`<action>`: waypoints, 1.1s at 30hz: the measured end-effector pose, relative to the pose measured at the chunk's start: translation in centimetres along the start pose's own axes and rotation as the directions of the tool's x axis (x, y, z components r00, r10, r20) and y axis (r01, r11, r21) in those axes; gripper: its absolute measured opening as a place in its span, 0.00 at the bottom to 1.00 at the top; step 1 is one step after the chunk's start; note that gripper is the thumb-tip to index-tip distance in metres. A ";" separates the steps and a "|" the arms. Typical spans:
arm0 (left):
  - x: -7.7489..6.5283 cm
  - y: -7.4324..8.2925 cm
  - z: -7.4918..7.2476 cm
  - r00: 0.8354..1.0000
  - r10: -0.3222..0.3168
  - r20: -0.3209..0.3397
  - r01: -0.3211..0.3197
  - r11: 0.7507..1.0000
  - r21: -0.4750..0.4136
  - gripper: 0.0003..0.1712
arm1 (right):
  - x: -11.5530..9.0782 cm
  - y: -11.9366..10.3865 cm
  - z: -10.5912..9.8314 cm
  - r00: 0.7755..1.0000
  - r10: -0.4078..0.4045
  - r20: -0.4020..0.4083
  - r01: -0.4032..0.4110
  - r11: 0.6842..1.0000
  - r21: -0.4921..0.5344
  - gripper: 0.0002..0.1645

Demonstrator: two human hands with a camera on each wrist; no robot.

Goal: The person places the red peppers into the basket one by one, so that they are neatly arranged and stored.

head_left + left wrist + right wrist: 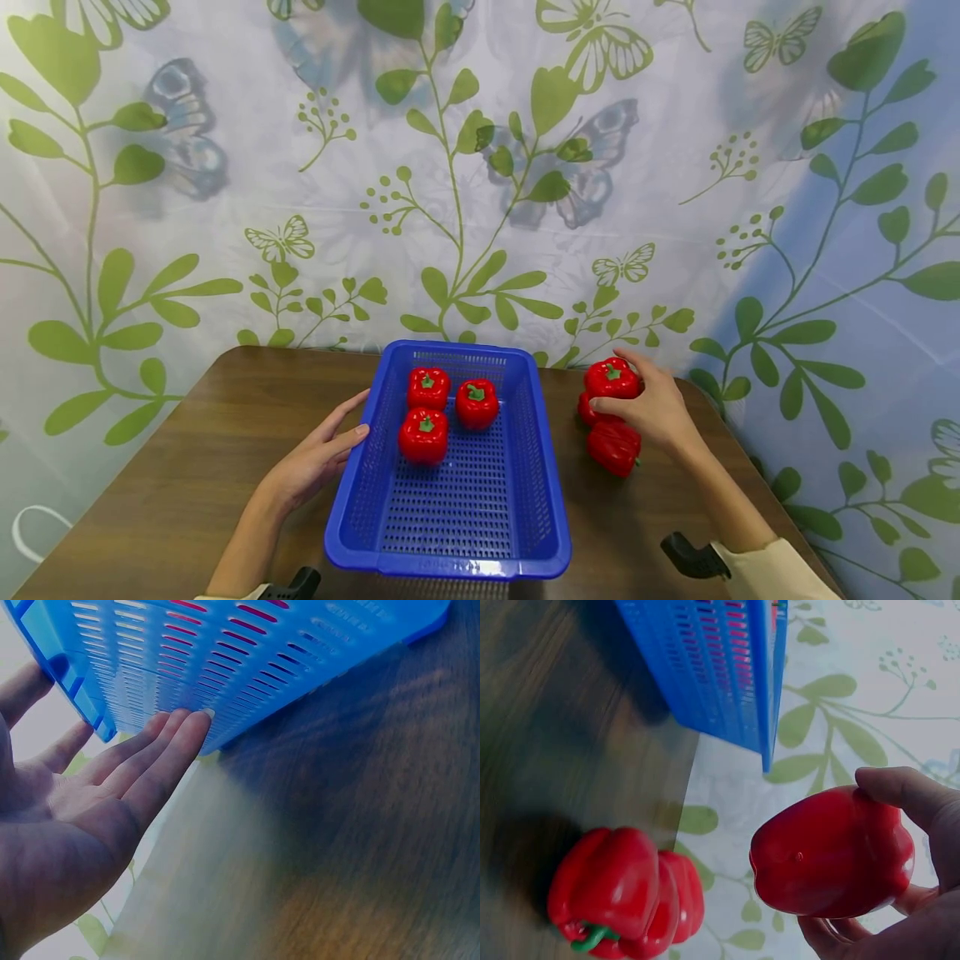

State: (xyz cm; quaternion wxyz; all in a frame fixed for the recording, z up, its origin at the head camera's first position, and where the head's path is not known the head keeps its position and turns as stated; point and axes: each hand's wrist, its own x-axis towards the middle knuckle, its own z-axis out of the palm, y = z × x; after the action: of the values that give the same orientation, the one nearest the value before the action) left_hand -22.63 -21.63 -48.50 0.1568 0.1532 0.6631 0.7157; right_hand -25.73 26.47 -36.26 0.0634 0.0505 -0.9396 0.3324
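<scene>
The right hand (660, 408) pinches a red pepper (612, 379) between its thumb and fingers. This pepper is up off the surface (187, 450), to the right of a blue basket (465, 517). Two more red peppers (615, 447) sit below it, close together, and the nearer one lies tipped on its side. The left hand (311, 467) has its fingers spread out straight, touching the basket's left side. Inside the basket, three red peppers with green stems (423, 437) sit at the far end.
</scene>
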 end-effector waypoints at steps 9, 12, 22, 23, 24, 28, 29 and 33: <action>0.0 -0.2 -0.1 1.000 0.008 0.011 -0.008 1.000 -0.012 0.37 | -0.1 -1.9 1.4 1.000 -0.016 0.019 0.015 0.999 0.052 0.54; 0.0 -0.2 -0.1 1.000 0.009 0.011 -0.009 1.000 -0.011 0.37 | -0.2 -2.5 2.0 1.000 -0.010 0.020 0.008 0.997 0.076 0.53; -0.1 -0.1 0.1 1.000 0.004 -0.001 -0.004 1.000 -0.006 0.37 | -0.3 -4.7 4.3 0.998 -0.059 0.017 0.056 0.990 0.133 0.52; -0.1 -0.1 0.2 1.000 0.005 -0.004 -0.005 1.000 -0.007 0.37 | -0.4 -4.8 4.6 0.998 -0.062 0.021 0.059 0.988 0.141 0.52; -0.1 -0.2 0.3 1.000 0.007 -0.003 -0.007 1.000 -0.007 0.37 | -0.4 -5.0 4.8 0.997 -0.070 0.022 0.066 0.987 0.150 0.52; -0.1 -0.5 0.6 1.000 0.017 0.001 -0.017 1.000 -0.005 0.37 | -0.7 -5.4 5.7 0.995 -0.095 0.029 0.089 0.982 0.169 0.52; -0.1 -0.5 0.6 1.000 0.019 0.001 -0.019 1.000 -0.002 0.38 | -0.8 -5.4 6.0 0.994 -0.102 0.030 0.095 0.981 0.170 0.52; -0.4 -0.8 0.6 1.000 0.022 -0.008 -0.021 1.000 0.003 0.38 | -1.1 -5.7 7.5 0.992 -0.125 0.033 0.118 0.979 0.164 0.52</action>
State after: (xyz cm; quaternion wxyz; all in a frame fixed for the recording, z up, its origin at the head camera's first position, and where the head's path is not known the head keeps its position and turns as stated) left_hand -21.97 -21.22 -49.22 0.1462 0.1577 0.6632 0.7169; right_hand -24.55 17.35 -38.70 0.0593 0.1199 -0.9059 0.4018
